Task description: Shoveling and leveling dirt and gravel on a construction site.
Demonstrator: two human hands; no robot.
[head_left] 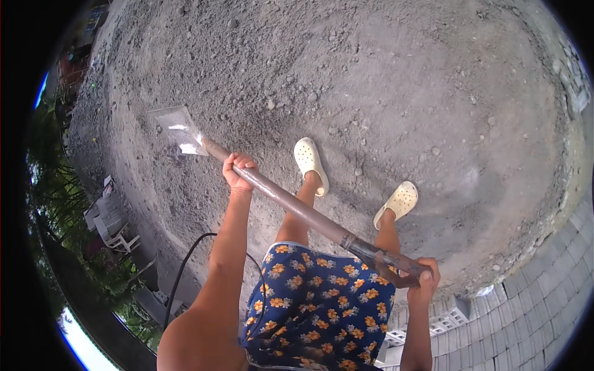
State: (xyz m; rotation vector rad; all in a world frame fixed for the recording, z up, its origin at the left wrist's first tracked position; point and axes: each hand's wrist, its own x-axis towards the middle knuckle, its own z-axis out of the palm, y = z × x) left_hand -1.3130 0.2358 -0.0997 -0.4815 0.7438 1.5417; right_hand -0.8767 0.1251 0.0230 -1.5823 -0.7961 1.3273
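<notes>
A shovel (297, 209) slants across the view, from its blade at the upper left to its handle end at the lower right. My left hand (237, 170) is wrapped round the shaft just behind the blade. At the far end, my right hand (424, 278) grips the dark handle, with fingers partly hidden behind it. The flat metal blade (179, 128) shines in places and is over the grey gravelly soil; whether it touches the ground I cannot tell. Some soil may lie on the blade, but glare makes this unclear.
Loose grey soil (396, 93) with stones spreads around my feet, in cream clogs (309, 162). A wall of stacked grey blocks (532, 309) stands at the lower right. A black cable (179, 272) loops beside my left arm. Plants (68, 210) and a pale chair-like object (124, 240) are at the left.
</notes>
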